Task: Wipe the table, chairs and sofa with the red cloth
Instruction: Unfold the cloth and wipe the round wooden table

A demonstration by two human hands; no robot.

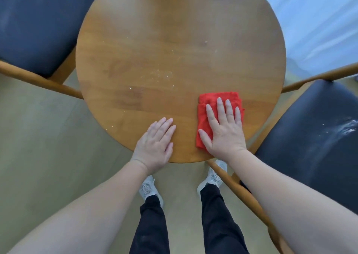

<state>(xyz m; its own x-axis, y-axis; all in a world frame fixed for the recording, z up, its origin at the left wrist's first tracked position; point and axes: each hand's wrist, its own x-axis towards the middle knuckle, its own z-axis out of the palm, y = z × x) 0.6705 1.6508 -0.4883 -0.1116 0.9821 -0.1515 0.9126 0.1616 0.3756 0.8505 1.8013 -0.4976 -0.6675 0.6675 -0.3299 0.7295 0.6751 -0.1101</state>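
Note:
A round wooden table [174, 40] fills the middle of the head view, with pale crumbs [157, 73] scattered near its centre. A folded red cloth [213, 100] lies on the near right part of the tabletop. My right hand [224, 129] presses flat on the cloth with straight, spread fingers. My left hand [157, 143] rests flat on the bare wood at the near edge, a little left of the cloth. A dark padded chair [34, 26] stands at the left and another chair [317, 137] at the right, the latter with white smears on its seat.
Wooden chair rails [42, 81] run close to the table's left and right edges. My legs and white shoes [149, 189] stand on the pale floor just below the near rim. A light curtain [317, 21] hangs at the far right.

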